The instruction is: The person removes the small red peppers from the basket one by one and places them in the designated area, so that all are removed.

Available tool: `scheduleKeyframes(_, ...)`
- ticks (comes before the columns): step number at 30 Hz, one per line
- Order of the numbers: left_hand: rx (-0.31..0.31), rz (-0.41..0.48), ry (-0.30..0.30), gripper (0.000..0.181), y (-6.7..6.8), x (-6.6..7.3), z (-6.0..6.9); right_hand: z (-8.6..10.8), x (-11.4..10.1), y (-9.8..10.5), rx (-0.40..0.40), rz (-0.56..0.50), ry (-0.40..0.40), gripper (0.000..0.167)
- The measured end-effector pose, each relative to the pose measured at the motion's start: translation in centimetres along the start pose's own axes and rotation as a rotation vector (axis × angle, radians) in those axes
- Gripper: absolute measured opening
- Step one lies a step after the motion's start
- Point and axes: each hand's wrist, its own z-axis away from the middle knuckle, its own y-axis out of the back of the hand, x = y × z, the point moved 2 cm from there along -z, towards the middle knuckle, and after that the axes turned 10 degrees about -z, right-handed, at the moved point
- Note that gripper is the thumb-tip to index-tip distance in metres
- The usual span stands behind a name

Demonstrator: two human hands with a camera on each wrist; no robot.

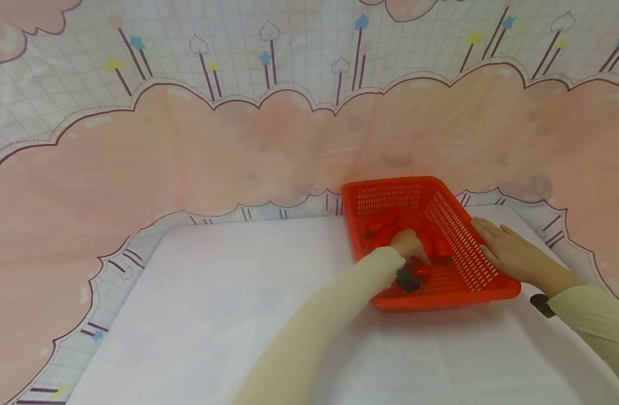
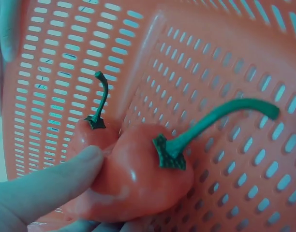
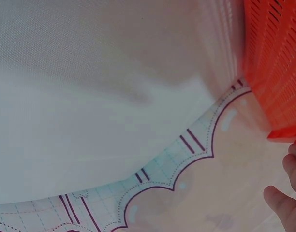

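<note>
Spreading across the left, a white tabletop is lying in front of a pink cloud-patterned cloth. Toward the right, a pale sleeve is slanting up from the bottom edge and leading to the left hand, which is working inside a red perforated plastic basket. In the left wrist view, that hand is gripping a red pepper: the thumb is pressing its side, fingers are curving underneath, and its green stem is arching freely to the right. A second red pepper is sitting close beside the held one, and other red peppers are lying in the basket around the hand. At the far right, the right hand is resting along the basket's right rim, fingers extended, holding nothing and seemingly steadying it. The step in hand appears to be securing one pepper among several; whether it is hanging clear of the basket floor, one cannot tell. The next move is probably calling for a firm hold on the pepper's body, not its stem, and a lift clear of its neighbour and the walls.
</note>
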Motion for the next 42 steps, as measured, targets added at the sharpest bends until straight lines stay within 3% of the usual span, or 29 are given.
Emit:
scheduleKeyframes(5,-0.031,0.223,-0.053,0.047,0.1,-0.8,0.2,0.1,0.0,0.0,0.008,0.006,0.004,0.059)
scheduleKeyframes(8,-0.054,0.285,-0.069,0.035,0.2,-1.2,-0.1,0.1,-0.1,0.0,0.016,0.005,0.008,0.058)
scheduleKeyframes(12,-0.091,0.325,-0.068,0.029,0.2,-1.2,-0.8,0.1,-0.2,0.0,0.009,-0.004,-0.003,0.059)
scheduleKeyframes(19,-0.158,0.357,-0.087,0.047,0.1,-0.9,-1.7,0.0,-0.1,0.0,0.004,0.0,-0.013,0.06)
scheduleKeyframes(25,-0.192,0.357,-0.127,0.047,0.6,-0.8,-1.4,0.1,0.0,-0.1,0.01,0.006,-0.012,0.06)
scheduleKeyframes(30,-0.216,0.421,-0.145,0.047,1.1,-0.9,-1.0,0.0,0.0,-0.2,0.015,0.011,-0.013,0.059)
scheduleKeyframes(35,-0.216,0.438,-0.126,0.044,1.5,-0.9,-0.7,0.0,0.1,-0.2,0.01,0.005,-0.021,0.06)
scheduleKeyframes(42,-0.161,0.457,-0.168,0.042,2.4,-1.0,0.0,0.0,0.2,-0.2,0.012,0.001,-0.018,0.061)
